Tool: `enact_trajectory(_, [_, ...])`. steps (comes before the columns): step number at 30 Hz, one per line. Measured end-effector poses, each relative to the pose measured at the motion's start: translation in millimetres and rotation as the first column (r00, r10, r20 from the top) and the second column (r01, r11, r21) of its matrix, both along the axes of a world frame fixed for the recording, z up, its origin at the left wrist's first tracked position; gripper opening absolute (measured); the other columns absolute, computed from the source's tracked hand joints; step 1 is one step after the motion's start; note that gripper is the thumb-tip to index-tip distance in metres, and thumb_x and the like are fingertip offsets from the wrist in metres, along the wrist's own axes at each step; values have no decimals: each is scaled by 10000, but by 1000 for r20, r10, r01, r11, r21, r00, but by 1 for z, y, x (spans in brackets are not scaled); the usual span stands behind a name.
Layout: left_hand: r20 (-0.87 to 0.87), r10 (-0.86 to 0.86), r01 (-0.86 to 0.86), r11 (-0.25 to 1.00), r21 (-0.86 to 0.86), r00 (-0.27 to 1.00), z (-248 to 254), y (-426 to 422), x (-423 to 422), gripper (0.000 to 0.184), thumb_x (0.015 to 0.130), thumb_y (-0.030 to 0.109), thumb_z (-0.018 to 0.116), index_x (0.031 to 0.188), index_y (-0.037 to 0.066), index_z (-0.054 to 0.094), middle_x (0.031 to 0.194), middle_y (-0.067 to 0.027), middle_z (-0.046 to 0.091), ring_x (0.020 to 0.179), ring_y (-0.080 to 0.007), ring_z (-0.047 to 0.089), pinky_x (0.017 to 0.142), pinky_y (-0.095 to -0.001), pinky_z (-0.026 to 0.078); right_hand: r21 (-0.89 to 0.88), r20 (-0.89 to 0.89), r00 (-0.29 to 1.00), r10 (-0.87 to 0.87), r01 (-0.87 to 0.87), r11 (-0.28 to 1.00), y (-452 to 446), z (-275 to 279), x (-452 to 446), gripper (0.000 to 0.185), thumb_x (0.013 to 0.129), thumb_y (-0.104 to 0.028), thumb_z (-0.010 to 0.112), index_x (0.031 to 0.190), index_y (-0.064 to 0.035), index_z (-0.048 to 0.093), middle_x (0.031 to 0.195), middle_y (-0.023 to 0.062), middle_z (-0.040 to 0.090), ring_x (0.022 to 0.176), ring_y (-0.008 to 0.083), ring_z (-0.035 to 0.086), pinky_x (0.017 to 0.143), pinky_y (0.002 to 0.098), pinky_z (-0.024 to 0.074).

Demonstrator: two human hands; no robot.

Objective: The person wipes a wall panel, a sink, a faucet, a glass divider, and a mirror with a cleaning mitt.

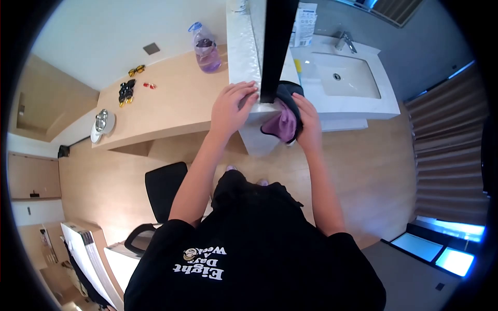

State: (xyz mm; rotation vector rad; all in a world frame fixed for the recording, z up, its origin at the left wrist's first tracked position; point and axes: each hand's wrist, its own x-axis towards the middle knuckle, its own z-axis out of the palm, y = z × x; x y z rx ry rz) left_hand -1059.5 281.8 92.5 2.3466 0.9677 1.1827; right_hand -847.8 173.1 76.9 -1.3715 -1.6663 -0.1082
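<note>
Beside the black post [276,46], a cloth [285,122] in hand

Both arms stretch forward. The right hand [309,120] grasps the purple-and-dark cloth from its right side, fingers pointing up and inward, at the end of the white counter [243,52]. The left hand [232,108] is unclenched, fingers loosely bent toward the post over the counter.

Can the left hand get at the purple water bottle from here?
Likely yes: the left hand is near the wooden desktop, and nothing visible blocks it from the water bottle.
</note>
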Motion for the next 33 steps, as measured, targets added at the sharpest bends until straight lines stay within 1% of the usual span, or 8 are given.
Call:
enact_trajectory(2, [-124,-120,115,992,-48,985,5,-4,-12,412,926,259,660,1279,48,662,1378,-64,618,1305,-270,526,1121,-391,396,14,29,999,-32,32,999,-1,-1,-5,398,756,-32,679,1153,-15,701,1230,122,679,1203,328,610,1004,416,482])
enact_trajectory(6, [-197,-185,185,983,-20,963,8,-5,-20,494,943,277,617,1377,42,585,1476,-74,534,1390,-289,427,1171,-399,329,38,49,980,-194,193,981,7,4,-37,395,769,-56,677,1162,-30,698,1230,89,672,1187,316,599,1014,413,464])
enact_trajectory(8, [-186,-260,236,962,-139,947,10,-5,-23,543,918,188,550,1439,37,518,1535,-75,466,1419,-296,382,1192,-394,296,65,46,952,-303,300,952,11,-5,-42,378,774,-68,672,1150,-37,709,1216,59,679,1176,304,592,1032,408,444])
enact_trajectory(12, [-156,-310,291,947,-133,938,3,3,-25,649,805,82,456,1449,10,495,1550,-83,448,1432,-306,360,1204,-392,278,81,26,975,-222,220,972,11,-9,-30,344,758,-39,680,1096,-47,743,1191,44,698,1172,295,605,1014,409,459])
enact_trajectory(15, [-167,-340,321,938,-133,925,2,8,-29,661,821,111,458,1474,12,461,1570,-97,417,1442,-308,341,1205,-392,276,80,7,997,-77,76,994,9,-8,-12,348,756,-26,684,1097,-51,745,1191,46,702,1155,292,620,1002,413,467])
enact_trajectory(20, [-173,-363,333,925,-181,916,8,7,-28,726,820,139,423,1534,20,362,1616,-121,326,1479,-308,279,1227,-397,216,91,51,982,-179,174,980,7,-4,-32,365,756,-101,718,1119,-66,726,1205,46,689,1172,274,610,1041,417,441])
enact_trajectory(22, [-152,-369,345,924,-163,917,3,10,-29,758,809,140,411,1552,22,321,1635,-128,281,1499,-308,247,1233,-399,192,47,45,924,-380,378,925,12,-9,-50,373,770,-122,700,1139,-63,705,1234,40,660,1225,260,570,1093,435,389])
enact_trajectory(33, [-180,-399,356,906,-228,899,4,10,-31,806,773,146,413,1561,20,301,1651,-123,247,1522,-298,203,1242,-407,150,82,-12,969,-246,246,966,5,-17,-43,346,808,-100,644,1148,-54,695,1244,35,643,1244,257,549,1102,459,365])
